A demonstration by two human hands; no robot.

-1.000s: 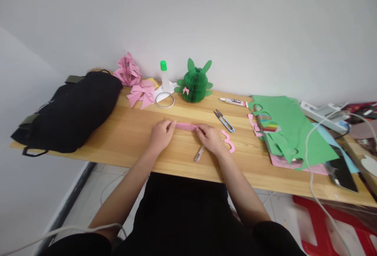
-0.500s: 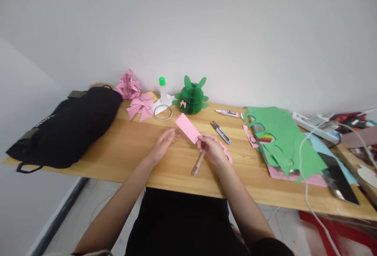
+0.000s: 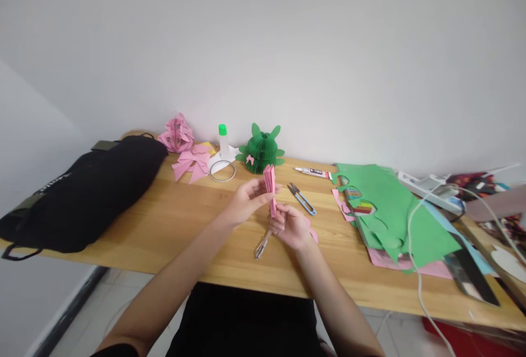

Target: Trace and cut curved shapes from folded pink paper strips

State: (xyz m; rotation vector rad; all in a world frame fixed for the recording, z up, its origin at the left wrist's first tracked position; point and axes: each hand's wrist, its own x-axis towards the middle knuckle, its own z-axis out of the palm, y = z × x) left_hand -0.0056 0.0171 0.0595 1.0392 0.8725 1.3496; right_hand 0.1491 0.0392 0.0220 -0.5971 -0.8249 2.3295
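A folded pink paper (image 3: 269,184) stands upright between my hands, its layered edges turned toward me. My left hand (image 3: 249,201) grips it from the left, thumb in front and fingers behind. Lower down, my right hand (image 3: 290,225) pinches its bottom end. Under the right hand lies a clear pen (image 3: 262,245) on the table, partly covered. Blue thread snips (image 3: 302,199) rest just beyond that hand, and a wavy pink paper scrap (image 3: 313,233) shows at its right. Behind the folded paper sits a green honeycomb paper figure (image 3: 262,151) with a small pink bow.
At the left lies a black bag (image 3: 90,193). Pink paper bows (image 3: 193,162), a glue bottle (image 3: 223,142) and a ring (image 3: 222,171) stand near the wall. Rightward are a glue tube (image 3: 313,173), green paper sheets (image 3: 382,198), a phone (image 3: 472,275) and a white cable (image 3: 415,253).
My left hand has come in from the left and taken hold of the folded paper. The paper has turned from flat-facing to edge-on and upright. The view has tilted up slightly.
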